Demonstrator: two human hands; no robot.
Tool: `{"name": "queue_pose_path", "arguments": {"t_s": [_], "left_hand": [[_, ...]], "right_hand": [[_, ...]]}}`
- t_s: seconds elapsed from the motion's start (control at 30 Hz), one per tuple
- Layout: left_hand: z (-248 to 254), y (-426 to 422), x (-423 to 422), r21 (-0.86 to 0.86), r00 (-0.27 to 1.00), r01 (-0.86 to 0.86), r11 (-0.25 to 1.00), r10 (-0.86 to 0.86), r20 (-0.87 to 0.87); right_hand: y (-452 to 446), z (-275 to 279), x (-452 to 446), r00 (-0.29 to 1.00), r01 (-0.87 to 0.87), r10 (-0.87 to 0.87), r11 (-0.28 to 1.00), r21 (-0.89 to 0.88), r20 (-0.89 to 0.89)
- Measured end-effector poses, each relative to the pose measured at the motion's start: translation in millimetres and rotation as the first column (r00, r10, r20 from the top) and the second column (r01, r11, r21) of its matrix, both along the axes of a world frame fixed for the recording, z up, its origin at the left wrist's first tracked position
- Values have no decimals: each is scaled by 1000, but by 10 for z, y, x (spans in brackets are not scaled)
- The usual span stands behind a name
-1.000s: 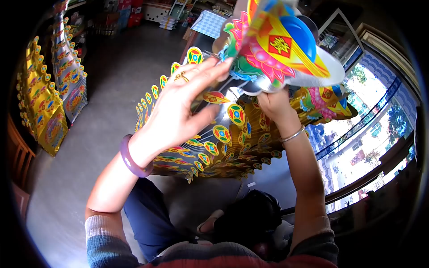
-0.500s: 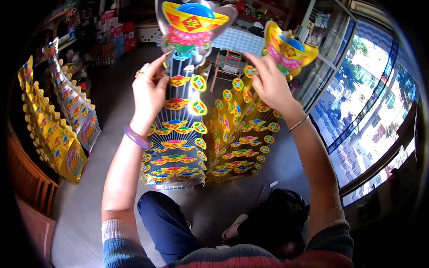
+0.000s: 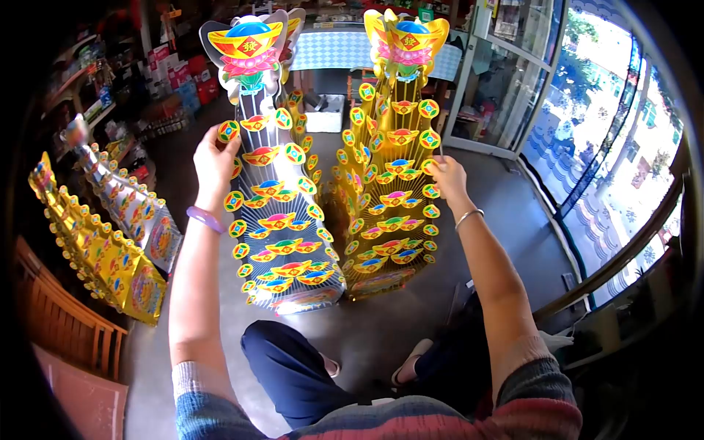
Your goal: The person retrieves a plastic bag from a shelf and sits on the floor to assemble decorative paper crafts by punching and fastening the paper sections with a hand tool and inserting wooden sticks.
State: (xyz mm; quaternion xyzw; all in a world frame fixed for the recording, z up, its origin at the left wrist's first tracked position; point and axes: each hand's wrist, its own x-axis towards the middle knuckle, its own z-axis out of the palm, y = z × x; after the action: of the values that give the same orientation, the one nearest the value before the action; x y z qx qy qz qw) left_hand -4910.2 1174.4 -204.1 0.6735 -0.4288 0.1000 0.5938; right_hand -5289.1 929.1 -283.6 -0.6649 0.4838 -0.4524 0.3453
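Observation:
Before me stand two tall foil-paper towers, printed with rows of gold ingots and edged with round coin tabs. The silver tower (image 3: 258, 214) is on the left, topped by an ingot on a pink lotus. Beside it the gold tower (image 3: 392, 187) bears a similar top. My left hand (image 3: 214, 167), with a purple bangle at its wrist, pinches a coin tab on the silver tower's upper left edge. On the other side, my right hand (image 3: 449, 178) has closed fingers on a coin tab at the gold tower's right edge; its fingertips are partly hidden.
Another gold tower (image 3: 99, 246) and silver tower (image 3: 139, 198) stand at the left, near a wooden chair (image 3: 70, 308). A white box (image 3: 325, 117) and a table with a checked cloth (image 3: 334, 51) are behind. Glass doors (image 3: 495, 95) stand at the right.
Both hands have come down from near the tops to the side edges, the right one lower. The gold tower's top has swung left and now stands upright beside the silver one.

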Motion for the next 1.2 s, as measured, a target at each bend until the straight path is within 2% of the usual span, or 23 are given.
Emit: {"name": "queue_pose_path", "arguments": {"t_s": [0.03, 0.07, 0.1, 0.17, 0.27, 0.37, 0.4, 0.43, 0.47, 0.57, 0.6, 0.63, 0.77, 0.83, 0.87, 0.9, 0.93, 0.97, 1.0, 1.07, 1.1, 1.13, 1.2], "left_hand": [[-96, 4, 43, 27, 1000, -19, 999, 19, -10], [-160, 11, 41, -16, 996, -4, 1000, 3, -86], [-194, 23, 70, 22, 996, -80, 997, 80, -35], [-262, -24, 132, -71, 995, -93, 993, 90, -46], [-217, -14, 102, -127, 993, -34, 991, 19, -120], [-183, -16, 64, -176, 989, 51, 983, -74, -125], [-192, -13, 95, -166, 974, 69, 984, -103, -203], [-239, -44, 185, -171, 986, 75, 982, -99, -136], [-257, -66, 200, -187, 981, 85, 979, -115, -157], [-352, -184, 315, -198, 957, 115, 973, -162, -240], [-367, -232, 285, -241, 958, 74, 968, -136, -253], [-398, -250, 307, -232, 934, 105, 967, -176, -310], [-484, -266, 313, -187, 942, 142, 972, -191, -275], [-381, -225, -15, -112, 953, 8, 994, -42, -300], [-467, -242, 28, -163, 982, -88, 983, 58, -179], [-500, -146, 11, -122, 993, -74, 990, 61, -105], [-489, -46, -247, -127, 991, -108, 986, 98, -89], [-538, 25, -286, -84, 980, -188, 979, 180, -89], [-583, 97, -338, -83, 968, -247, 966, 249, 25], [-677, 170, -567, -252, 958, -275, 928, 240, -159], [-714, 185, -637, -244, 945, -322, 915, 294, -146], [-788, 221, -656, -205, 938, -344, 916, 329, -106], [-993, 260, -762, -183, 939, -342, 922, 345, -16]], "right_hand": [[-281, -278, -21, 996, 29, -46, 975, -219, -73], [-304, -307, -26, 997, 43, -54, 981, -187, -56], [-304, -313, -26, 997, 58, -66, 986, -154, -43], [-358, -330, -68, 997, 56, -65, 982, -180, -41], [-97, -145, -111, 1000, 5, -7, 982, -190, -9], [185, 26, -166, 990, -84, 95, 990, -111, 101], [290, 94, -187, 982, -110, 122, 990, -90, 146], [374, 133, -193, 971, -136, 146, 989, -63, 192], [397, 125, -158, 980, -86, 96, 994, -66, 175], [229, -4, -170, 971, -154, 154, 988, -12, 185], [201, 15, -192, 973, -145, 144, 989, -7, 179], [195, -21, -214, 976, -132, 130, 991, 1, 176], [198, -142, -474, 985, -137, 139, 990, -28, 99], [201, -145, -641, 973, -169, 175, 984, -54, 149], [218, -150, -751, 965, -159, 172, 984, -79, 196], [262, -187, -955, 961, -131, 152, 986, -101, 231], [287, -233, -1181, 955, -116, 136, 989, -90, 264], [375, -266, -1380, 966, -34, 51, 997, -71, 255], [481, -351, -1593, 967, 10, 2, 999, -45, 253], [668, -695, -2160, 960, 73, -80, 997, 35, 270], [792, -914, -2429, 953, 72, -100, 992, 107, 286], [974, -1168, -2631, 970, 133, -165, 975, 180, 180], [1362, -1884, -3043, 988, 144, -125, 949, 280, -85]]}}
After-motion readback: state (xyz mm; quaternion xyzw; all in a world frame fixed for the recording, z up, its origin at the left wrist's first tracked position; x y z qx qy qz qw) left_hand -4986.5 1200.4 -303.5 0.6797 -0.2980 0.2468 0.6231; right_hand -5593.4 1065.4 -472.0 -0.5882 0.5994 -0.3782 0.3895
